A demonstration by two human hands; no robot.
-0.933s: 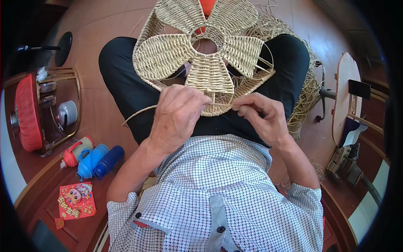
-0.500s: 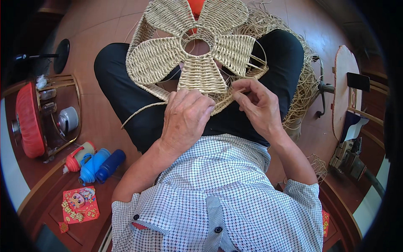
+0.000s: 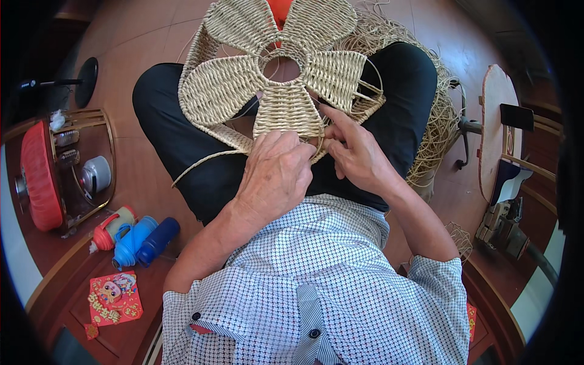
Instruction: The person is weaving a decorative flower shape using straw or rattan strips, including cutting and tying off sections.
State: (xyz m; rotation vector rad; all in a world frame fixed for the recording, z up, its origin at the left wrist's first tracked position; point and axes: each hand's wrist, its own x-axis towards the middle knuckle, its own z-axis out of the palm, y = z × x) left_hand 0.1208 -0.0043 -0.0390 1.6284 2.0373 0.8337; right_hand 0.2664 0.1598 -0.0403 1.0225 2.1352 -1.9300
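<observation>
A flower-shaped woven straw basket (image 3: 224,85) rests on my lap, with five broad petals around a round hole. My left hand (image 3: 277,170) is closed on its near edge, just below the bottom petal, and the fingertips are partly hidden. My right hand (image 3: 360,152) is beside it at the right; its index finger reaches up toward the bottom petal while the thumb and other fingers pinch at the straw cord (image 3: 320,146) on the rim. A loose cord end (image 3: 204,162) sticks out to the left of my left hand. Open loops show on the right side.
A big heap of loose straw cord (image 3: 447,115) lies beyond my right knee. At the left are blue bottles (image 3: 159,241), a red-and-beige flask (image 3: 112,228) and a rack with a red cover (image 3: 41,176). A wooden board (image 3: 494,131) stands at the right.
My right hand has moved left and down, closer to my left hand, and its index finger has stretched out. The basket has shifted slightly left; my left hand keeps its hold.
</observation>
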